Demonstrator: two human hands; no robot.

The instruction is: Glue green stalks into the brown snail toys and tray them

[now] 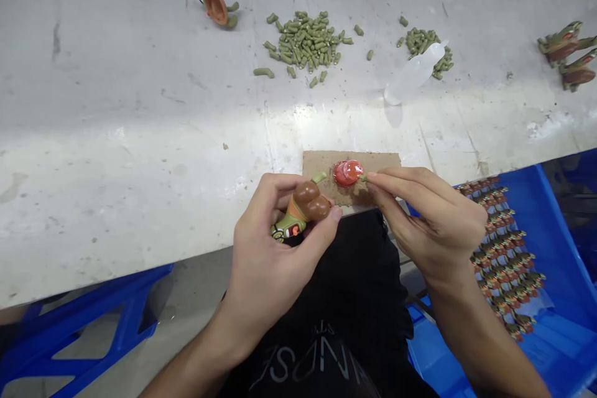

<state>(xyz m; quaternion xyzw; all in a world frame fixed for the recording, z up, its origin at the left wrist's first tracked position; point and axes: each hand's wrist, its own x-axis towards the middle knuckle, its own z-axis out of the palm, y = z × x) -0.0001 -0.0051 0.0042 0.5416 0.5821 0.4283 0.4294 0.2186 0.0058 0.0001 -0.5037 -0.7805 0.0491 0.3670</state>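
My left hand (275, 249) is wrapped round a brown and green figurine (305, 205), which has one small green piece sticking out near its top. In my right hand (424, 217) a small green piece (363, 178) is pinched between thumb and fingertips. That piece is at the edge of a glossy red blob (347, 172) on a brown cardboard sheet (319, 163) at the table's near edge. Whether it touches the red blob is hard to tell.
Green pieces lie in a large pile (310, 40) and a smaller pile (422, 41), partly behind a translucent bottle (413, 76). A figurine part (216, 6) lies far left, more figurines (562, 46) far right. A blue crate (555, 249) holds rows of figurines. A blue stool (93, 323) stands lower left.
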